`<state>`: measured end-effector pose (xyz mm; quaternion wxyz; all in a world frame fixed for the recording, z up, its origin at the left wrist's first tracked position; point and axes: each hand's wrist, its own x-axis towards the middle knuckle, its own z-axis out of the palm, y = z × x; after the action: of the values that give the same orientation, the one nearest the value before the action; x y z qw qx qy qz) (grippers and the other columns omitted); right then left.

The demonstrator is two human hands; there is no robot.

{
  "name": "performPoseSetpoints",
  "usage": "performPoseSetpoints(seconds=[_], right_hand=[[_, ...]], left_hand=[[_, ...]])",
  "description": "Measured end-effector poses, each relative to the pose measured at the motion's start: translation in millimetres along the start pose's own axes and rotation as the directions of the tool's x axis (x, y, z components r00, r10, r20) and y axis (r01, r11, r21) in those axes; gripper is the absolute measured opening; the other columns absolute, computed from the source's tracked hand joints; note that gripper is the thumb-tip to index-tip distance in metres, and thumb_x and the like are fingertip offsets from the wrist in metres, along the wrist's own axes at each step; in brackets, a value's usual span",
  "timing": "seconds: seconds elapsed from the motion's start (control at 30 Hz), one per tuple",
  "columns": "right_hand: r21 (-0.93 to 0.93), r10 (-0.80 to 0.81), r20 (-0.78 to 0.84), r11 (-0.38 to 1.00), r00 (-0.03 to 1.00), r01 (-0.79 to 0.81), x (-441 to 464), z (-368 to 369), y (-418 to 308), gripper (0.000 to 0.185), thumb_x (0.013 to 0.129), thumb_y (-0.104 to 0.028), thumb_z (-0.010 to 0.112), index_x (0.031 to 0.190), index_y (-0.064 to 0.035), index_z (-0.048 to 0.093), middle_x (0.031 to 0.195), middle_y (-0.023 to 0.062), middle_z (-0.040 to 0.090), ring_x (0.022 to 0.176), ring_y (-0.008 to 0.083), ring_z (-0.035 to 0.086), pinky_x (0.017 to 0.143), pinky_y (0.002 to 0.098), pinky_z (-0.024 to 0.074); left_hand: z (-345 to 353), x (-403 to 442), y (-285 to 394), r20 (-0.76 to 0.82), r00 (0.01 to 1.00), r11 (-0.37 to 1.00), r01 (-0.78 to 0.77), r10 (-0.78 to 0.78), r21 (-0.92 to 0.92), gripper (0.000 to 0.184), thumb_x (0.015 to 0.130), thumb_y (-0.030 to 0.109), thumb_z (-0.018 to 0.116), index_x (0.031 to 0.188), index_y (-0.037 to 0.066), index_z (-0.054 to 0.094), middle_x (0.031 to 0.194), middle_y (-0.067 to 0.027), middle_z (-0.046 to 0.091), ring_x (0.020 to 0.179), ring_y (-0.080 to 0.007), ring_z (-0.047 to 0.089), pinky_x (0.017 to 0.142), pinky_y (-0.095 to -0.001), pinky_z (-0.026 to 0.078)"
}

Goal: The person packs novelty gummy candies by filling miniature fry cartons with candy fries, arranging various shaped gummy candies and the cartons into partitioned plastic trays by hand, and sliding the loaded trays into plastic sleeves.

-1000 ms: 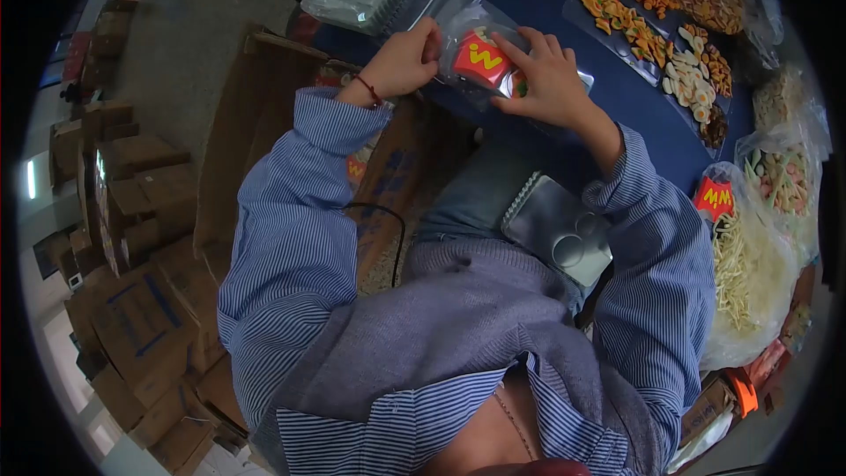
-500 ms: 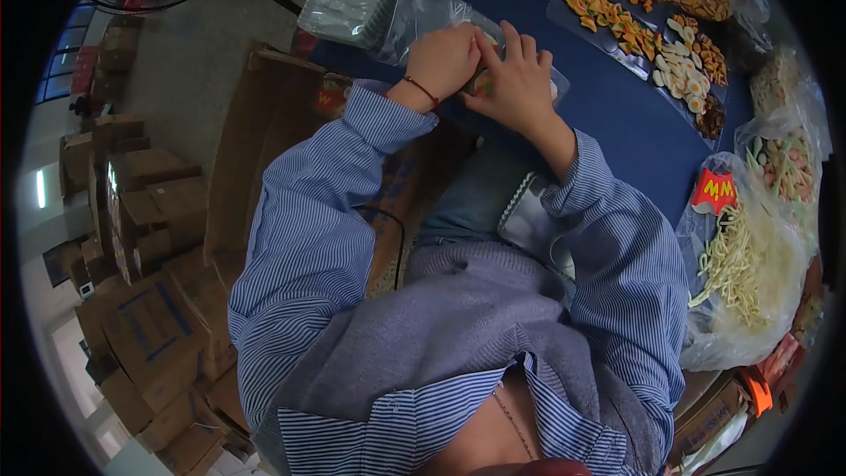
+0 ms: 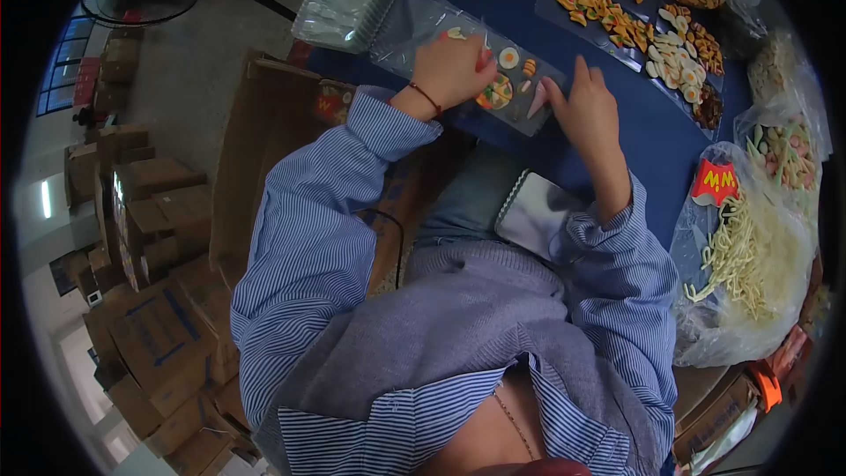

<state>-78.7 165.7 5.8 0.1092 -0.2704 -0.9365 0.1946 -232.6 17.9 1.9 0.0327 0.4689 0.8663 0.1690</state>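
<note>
A clear plastic blister tray lies near the blue table's edge, with small toy foods in it. Among them are a fried egg, a pizza, a small layered brown piece and a pink cone-shaped piece. My left hand is over the tray's middle, fingers curled; some red shows at the fingertips, but what they hold is unclear. At the tray's right end is my right hand, its index finger stretched out and its thumb beside the pink piece.
A stack of clear plastic trays stands at the table's back left. Toy food piles lie at the back right, including orange pieces and fried eggs. Fries and a red fries box rest on a plastic bag. An open carton is on the left.
My hands were together over the tray and are now apart. The right hand has moved right and slightly down, uncovering the toy foods; the left has shifted slightly.
</note>
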Motion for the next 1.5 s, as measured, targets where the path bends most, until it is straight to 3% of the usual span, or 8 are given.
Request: performPoseSetpoints(seconds=[0.07, 0.17, 0.37, 0.47, 0.6, 0.97, 1.43, 1.5], right_hand=[[0.23, 0.168, 0.374, 0.936, 0.912, -0.267, -6, 4, 14, 0.055, 0.089, -0.03, 0.065, 0.128, 0.0056, 0.05, 0.11, 0.0185, 0.063, 0.102, 0.0303, 0.065, 0.079, 0.0335, 0.0531], [0.841, 0.142, 0.308, 0.423, 0.941, -0.339, -17, 42, 19, 0.037, 0.093, -0.02, 0.061, 0.12, 0.0044, 0.056, 0.094, 0.0132, 0.068, 0.093, 0.0229, 0.067, 0.08, 0.0323, 0.0528], [0.973, 0.136, -0.011, 0.23, 0.991, -0.02, -14, 41, -7, 0.022, 0.087, -0.008, 0.064, 0.108, -0.0033, 0.062, 0.102, 0.0093, 0.065, 0.093, 0.0185, 0.063, 0.081, 0.0318, 0.051], [0.233, -0.353, -0.54, 0.81, 0.764, 0.539, -1, -2, -24, 0.028, 0.075, -0.005, 0.068, 0.103, -0.0086, 0.062, 0.099, 0.0061, 0.062, 0.09, 0.0225, 0.061, 0.076, 0.0343, 0.0487], [-0.224, -0.7, -0.159, 0.713, 0.697, 0.665, 4, 17, -34, 0.037, 0.065, -0.017, 0.072, 0.1, -0.0104, 0.061, 0.095, 0.0059, 0.057, 0.087, 0.0239, 0.059, 0.068, 0.0368, 0.0435], [-0.052, -0.625, 0.007, 0.779, 0.781, 0.624, -22, 48, -45, 0.038, 0.067, -0.03, 0.077, 0.095, -0.0122, 0.06, 0.107, 0.0048, 0.055, 0.106, 0.0236, 0.052, 0.081, 0.04, 0.0395], [0.117, -0.866, 0.101, 0.499, 0.489, 0.859, -61, 29, -55, 0.01, 0.078, -0.016, 0.059, 0.084, -0.0082, 0.061, 0.09, 0.0043, 0.056, 0.094, 0.0207, 0.053, 0.079, 0.0333, 0.04], [0.007, -0.742, 0.473, 0.542, 0.475, 0.84, -82, -23, -34, 0.005, 0.078, -0.011, 0.06, 0.082, -0.0074, 0.059, 0.089, 0.0053, 0.055, 0.093, 0.023, 0.053, 0.079, 0.0344, 0.0406]], left_hand=[[30, 13, 3, -0.051, 0.994, 0.995, -0.099, 0.1, 0.031, 0.023, 0.086, 0.028, 0.057, 0.08, 0.006, 0.061, 0.069, -0.0123, 0.065, 0.066, -0.0331, 0.065, 0.058, -0.0448, 0.05], [20, 4, 59, 0.021, 0.987, 0.985, -0.16, 0.162, -0.069, 0.021, 0.087, 0.025, 0.056, 0.08, 0.006, 0.061, 0.074, -0.0124, 0.066, 0.069, -0.0323, 0.065, 0.058, -0.0425, 0.05], [0, -37, 87, -0.495, 0.771, 0.702, -0.606, 0.402, -0.374, 0.011, 0.083, 0.011, 0.064, 0.081, 0.002, 0.058, 0.08, -0.0116, 0.067, 0.068, -0.0261, 0.067, 0.06, -0.0344, 0.053], [-7, -75, 79, -0.325, 0.944, 0.599, -0.294, 0.059, -0.745, 0.016, 0.084, 0.012, 0.067, 0.088, 0.001, 0.057, 0.076, -0.0093, 0.066, 0.066, -0.0197, 0.068, 0.061, -0.0323, 0.054], [21, -111, 42, 0.299, 0.88, -0.098, 0.283, -0.369, -0.954, 0.012, 0.094, 0.014, 0.056, 0.089, 0.003, 0.058, 0.078, -0.0081, 0.068, 0.064, -0.0162, 0.067, 0.057, -0.0253, 0.051], [45, -149, -3, 0.395, 0.84, 0.026, 0.434, -0.371, -0.9, 0.027, 0.097, 0.017, 0.051, 0.085, 0.0, 0.067, 0.056, 0.0018, 0.049, 0.047, -0.0079, 0.042, 0.047, -0.0216, 0.033], [39, -152, -15, 0.552, 0.758, -0.168, 0.529, -0.347, -0.832, 0.026, 0.094, 0.018, 0.053, 0.086, -0.001, 0.07, 0.059, 0.0, 0.054, 0.048, -0.0071, 0.047, 0.046, -0.0216, 0.033], [39, -155, -15, 0.518, 0.775, -0.094, 0.522, -0.361, -0.848, 0.026, 0.095, 0.018, 0.054, 0.089, -0.001, 0.071, 0.058, 0.0003, 0.054, 0.048, -0.0064, 0.046, 0.046, -0.0212, 0.033]])
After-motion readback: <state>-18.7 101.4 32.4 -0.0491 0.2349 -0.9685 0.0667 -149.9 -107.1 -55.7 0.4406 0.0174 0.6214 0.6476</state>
